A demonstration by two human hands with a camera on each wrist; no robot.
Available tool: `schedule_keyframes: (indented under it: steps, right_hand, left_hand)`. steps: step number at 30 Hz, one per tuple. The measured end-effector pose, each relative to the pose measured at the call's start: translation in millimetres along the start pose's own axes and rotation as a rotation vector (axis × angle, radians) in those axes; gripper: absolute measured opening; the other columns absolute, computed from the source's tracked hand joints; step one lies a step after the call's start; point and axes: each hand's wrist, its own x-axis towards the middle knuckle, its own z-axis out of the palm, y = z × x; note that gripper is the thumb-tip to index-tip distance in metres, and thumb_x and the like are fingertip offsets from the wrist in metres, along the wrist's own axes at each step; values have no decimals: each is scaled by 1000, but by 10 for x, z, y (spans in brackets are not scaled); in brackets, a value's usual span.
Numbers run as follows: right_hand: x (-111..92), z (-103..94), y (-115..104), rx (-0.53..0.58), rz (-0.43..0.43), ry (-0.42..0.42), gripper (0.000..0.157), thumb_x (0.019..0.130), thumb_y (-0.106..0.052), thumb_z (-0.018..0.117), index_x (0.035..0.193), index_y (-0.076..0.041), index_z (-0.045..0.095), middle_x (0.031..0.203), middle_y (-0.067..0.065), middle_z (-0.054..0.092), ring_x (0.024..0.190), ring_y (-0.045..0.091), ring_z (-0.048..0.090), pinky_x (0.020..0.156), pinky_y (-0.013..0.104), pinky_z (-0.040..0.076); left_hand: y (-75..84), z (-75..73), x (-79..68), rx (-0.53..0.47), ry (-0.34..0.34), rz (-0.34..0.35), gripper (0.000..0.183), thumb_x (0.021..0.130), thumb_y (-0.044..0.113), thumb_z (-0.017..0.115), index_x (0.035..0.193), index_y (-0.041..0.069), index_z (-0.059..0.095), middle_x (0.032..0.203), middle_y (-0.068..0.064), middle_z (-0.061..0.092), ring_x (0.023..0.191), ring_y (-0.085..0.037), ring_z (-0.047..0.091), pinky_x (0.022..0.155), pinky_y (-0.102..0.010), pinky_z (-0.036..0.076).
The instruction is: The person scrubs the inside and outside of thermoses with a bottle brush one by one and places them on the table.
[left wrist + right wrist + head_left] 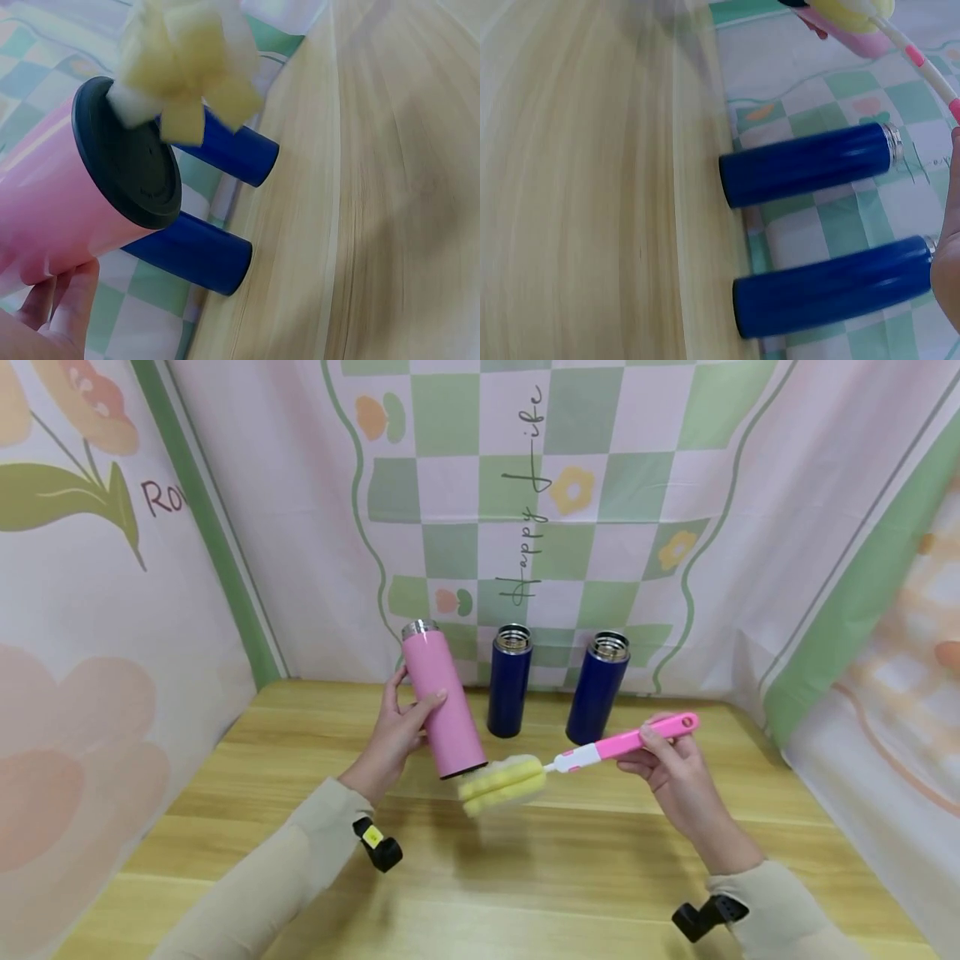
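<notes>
– Pink bottle (446,710), just left of frame centre, tilted, uncapped, left hand (393,731) curled round it!
– And the sponge bottle brush (577,758) right by its base, right hand (675,768) pinching the handle (626,742). Progress?
– Sponge outside every bottle; how much is scrubbed, can't tell. Two navy bottles (510,685) (597,689), right of centre, stand uncapped, neither hand on them.

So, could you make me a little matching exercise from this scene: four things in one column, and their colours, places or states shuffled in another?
Column one
1. Pink bottle
2. Brush handle
3. Sponge head
4. Two blue bottles

Column two
A. Yellow and white
B. Standing on the table, mouths uncovered
C. Gripped by the right hand
D. Tilted, held in the left hand

Right pairs: 1-D, 2-C, 3-A, 4-B.
</notes>
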Motion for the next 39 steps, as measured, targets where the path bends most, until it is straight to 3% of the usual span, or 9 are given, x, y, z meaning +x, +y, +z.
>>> schedule_keyframes:
  steps: [9, 19, 26, 39]
  right_hand:
    - [28, 194, 171, -114, 33, 27, 11, 106, -1, 43, 116, -4, 47, 98, 10, 70, 87, 20, 72, 76, 30, 58]
    - [36, 201, 221, -238, 77, 79, 10, 106, -6, 45, 115, -9, 49, 96, 6, 70, 86, 17, 72, 75, 30, 58]
    - [-7, 103, 162, -231, 74, 93, 13, 107, -6, 45, 118, -1, 41, 98, 6, 70, 86, 17, 72, 76, 30, 58]
    - [-46, 86, 37, -205, 35, 65, 11, 107, -3, 43, 117, 0, 43, 98, 9, 68, 87, 20, 72, 76, 31, 58]
  left_hand:
    - [-13, 65, -14, -17, -10, 18, 90, 89, 32, 77, 155, 40, 17, 126, -21, 62, 108, -36, 65, 86, -47, 55]
    - [3, 72, -38, 81, -13, 39, 91, 88, 41, 77, 156, 38, 18, 128, -18, 60, 111, -34, 63, 87, -47, 54]
    - [-1, 43, -46, 99, -9, 46, 85, 89, 37, 76, 155, 41, 20, 127, -17, 61, 111, -34, 63, 86, -47, 54]
    - [-33, 21, -51, 156, -21, 66, 87, 88, 37, 77, 154, 44, 20, 125, -16, 62, 106, -32, 64, 81, -42, 54]
